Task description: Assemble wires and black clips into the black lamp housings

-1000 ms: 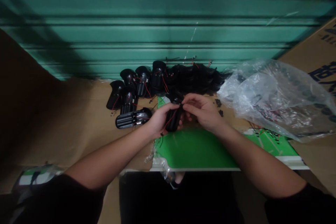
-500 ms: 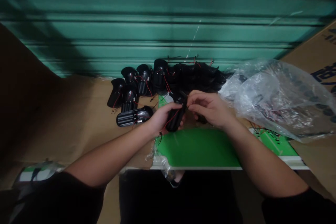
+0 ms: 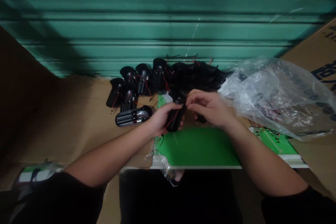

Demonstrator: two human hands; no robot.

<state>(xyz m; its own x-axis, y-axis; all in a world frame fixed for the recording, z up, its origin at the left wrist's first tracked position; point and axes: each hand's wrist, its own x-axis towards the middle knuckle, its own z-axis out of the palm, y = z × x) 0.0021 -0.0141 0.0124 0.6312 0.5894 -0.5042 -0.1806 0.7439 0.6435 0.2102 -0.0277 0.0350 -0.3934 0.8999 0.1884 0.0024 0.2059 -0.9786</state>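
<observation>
My left hand (image 3: 164, 117) is wrapped round a black plastic housing (image 3: 174, 120) with a thin red wire, its thumb pressed on the upper face. The housing is held over the near side of the work surface, and its wire end dangles below. At its right edge, my right hand (image 3: 203, 106) is closed in a pinch against the housing; what sits between those fingertips is too small and dark to make out. Left of my hands lies a similar black housing (image 3: 133, 116) on its side, showing ribbed slots.
More black housings with red wires (image 3: 128, 94) stand at the back, with a dark pile (image 3: 196, 75) to their right. A clear plastic bag (image 3: 283, 94) lies at right, by wires on a green mat (image 3: 275, 141). A green panel (image 3: 131, 31) rises behind; cardboard (image 3: 78, 112) covers the left.
The wire end hanging from the held housing has shifted slightly to the right. Both hands keep nearly the same place and grip.
</observation>
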